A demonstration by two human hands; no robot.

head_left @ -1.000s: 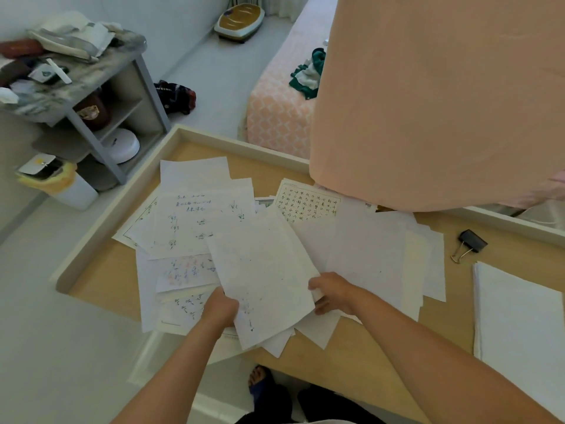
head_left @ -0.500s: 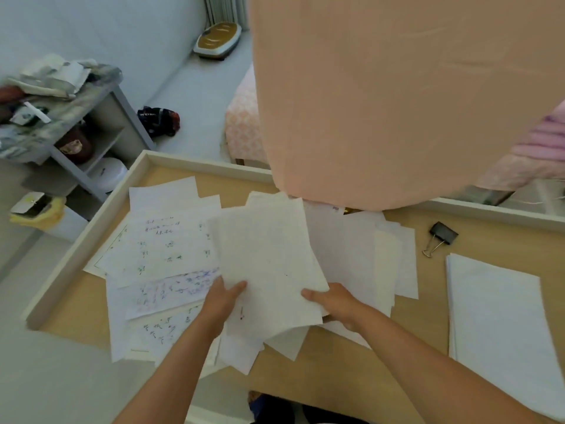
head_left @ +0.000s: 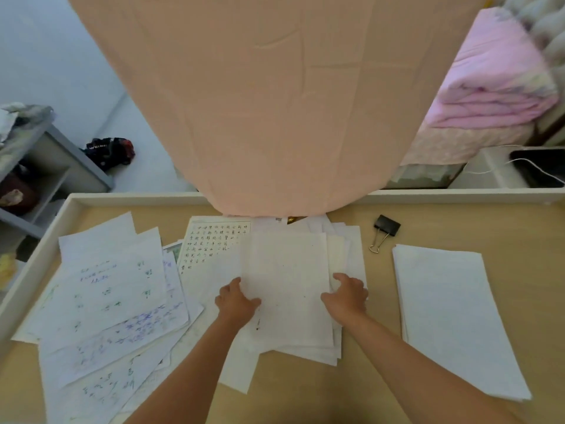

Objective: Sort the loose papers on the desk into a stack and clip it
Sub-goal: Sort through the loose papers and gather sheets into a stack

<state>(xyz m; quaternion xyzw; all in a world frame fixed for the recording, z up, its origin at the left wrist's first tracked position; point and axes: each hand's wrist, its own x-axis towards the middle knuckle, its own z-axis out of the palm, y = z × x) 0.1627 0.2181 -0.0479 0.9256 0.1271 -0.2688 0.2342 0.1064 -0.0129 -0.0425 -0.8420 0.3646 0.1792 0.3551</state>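
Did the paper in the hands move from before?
Yes. The held paper went right, closer to the black binder clip.

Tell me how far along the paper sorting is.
Done: one squared stack lies at the right of the desk. In hand: the left hand and right hand grip the side edges of a middle bundle, apparently evening it up. Left: written sheets lie scattered on the left, and the binder clip sits unused, clipping nothing.
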